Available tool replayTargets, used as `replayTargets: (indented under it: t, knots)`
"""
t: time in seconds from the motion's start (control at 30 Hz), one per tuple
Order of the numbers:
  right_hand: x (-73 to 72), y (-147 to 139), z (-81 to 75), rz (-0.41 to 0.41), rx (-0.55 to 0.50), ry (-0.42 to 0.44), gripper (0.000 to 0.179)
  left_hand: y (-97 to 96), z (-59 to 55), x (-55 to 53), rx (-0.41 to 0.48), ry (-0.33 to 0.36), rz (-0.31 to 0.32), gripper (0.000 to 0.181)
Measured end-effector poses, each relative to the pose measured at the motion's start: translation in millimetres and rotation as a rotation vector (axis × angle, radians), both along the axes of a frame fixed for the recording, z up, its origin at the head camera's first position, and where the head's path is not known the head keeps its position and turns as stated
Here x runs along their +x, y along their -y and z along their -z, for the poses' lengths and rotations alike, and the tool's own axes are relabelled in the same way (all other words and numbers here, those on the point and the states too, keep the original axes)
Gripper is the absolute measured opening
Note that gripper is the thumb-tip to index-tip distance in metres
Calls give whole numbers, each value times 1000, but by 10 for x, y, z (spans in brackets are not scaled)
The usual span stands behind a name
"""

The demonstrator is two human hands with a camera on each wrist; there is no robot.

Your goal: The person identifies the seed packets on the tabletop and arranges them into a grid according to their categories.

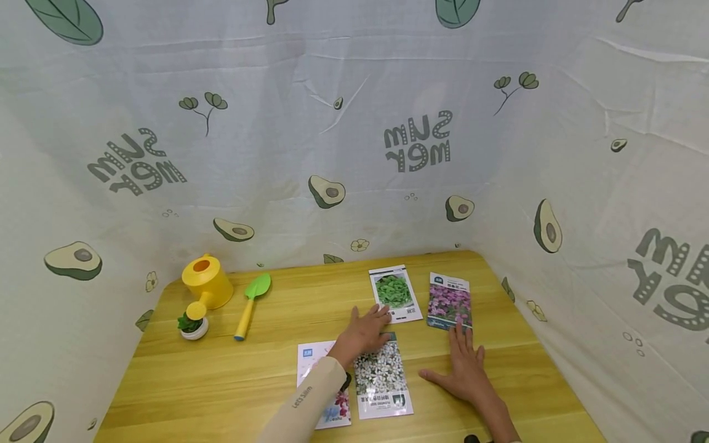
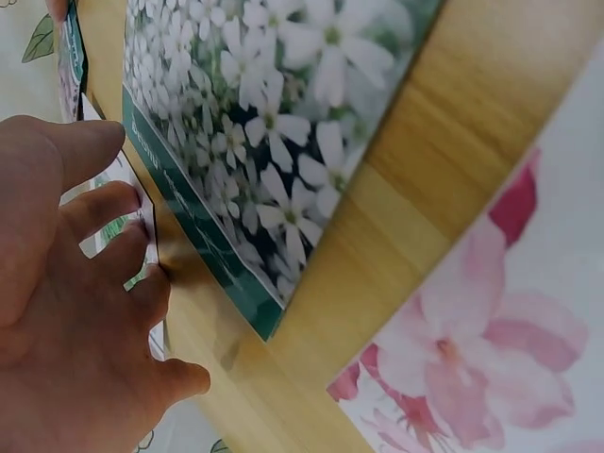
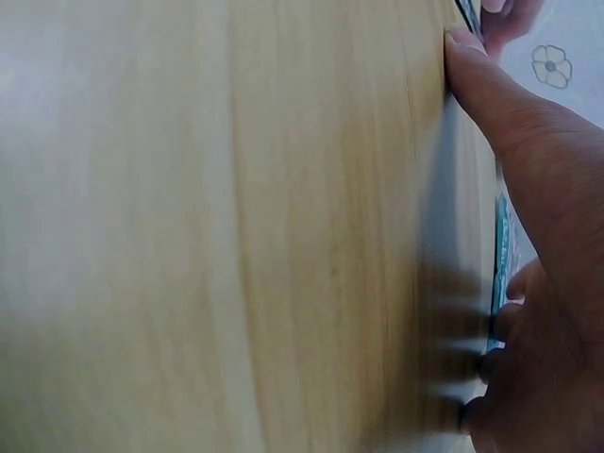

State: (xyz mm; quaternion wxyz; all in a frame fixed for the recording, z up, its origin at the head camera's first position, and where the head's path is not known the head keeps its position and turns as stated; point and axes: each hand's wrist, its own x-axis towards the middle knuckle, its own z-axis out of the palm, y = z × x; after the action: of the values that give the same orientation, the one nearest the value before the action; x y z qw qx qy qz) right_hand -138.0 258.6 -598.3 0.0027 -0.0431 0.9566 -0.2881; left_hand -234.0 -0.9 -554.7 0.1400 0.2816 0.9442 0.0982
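My left hand (image 1: 361, 334) reaches across the table, its fingertips at the near edge of a seed packet with green leaves (image 1: 394, 290). Under and in front of that hand lies a white-flower seed packet (image 1: 382, 375), its dark green end showing in the left wrist view. A pink-flower packet (image 1: 335, 413) is partly hidden beneath my left forearm. On the right, my right hand (image 1: 465, 369) lies spread low over the wood, fingertips at the near edge of a purple-flower packet (image 1: 450, 301). Its thumb points out to the left.
At the back left stand a yellow watering can (image 1: 217, 286) and a small potted succulent (image 1: 194, 329) by its spout. A trowel (image 1: 252, 304) with green blade and yellow handle lies beside them. Printed cloth (image 1: 354, 141) walls the wooden table (image 1: 221, 381) behind and at the sides.
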Motion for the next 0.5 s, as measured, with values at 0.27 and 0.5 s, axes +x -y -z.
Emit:
replayTargets:
  t: [0.27, 0.5]
  knots:
    - [-4, 24, -56, 4, 43, 59, 137, 108, 25, -28, 0, -1, -14, 56]
    - [2, 32, -87, 2, 30, 67, 136, 247, 27, -21, 12, -2, -24, 56]
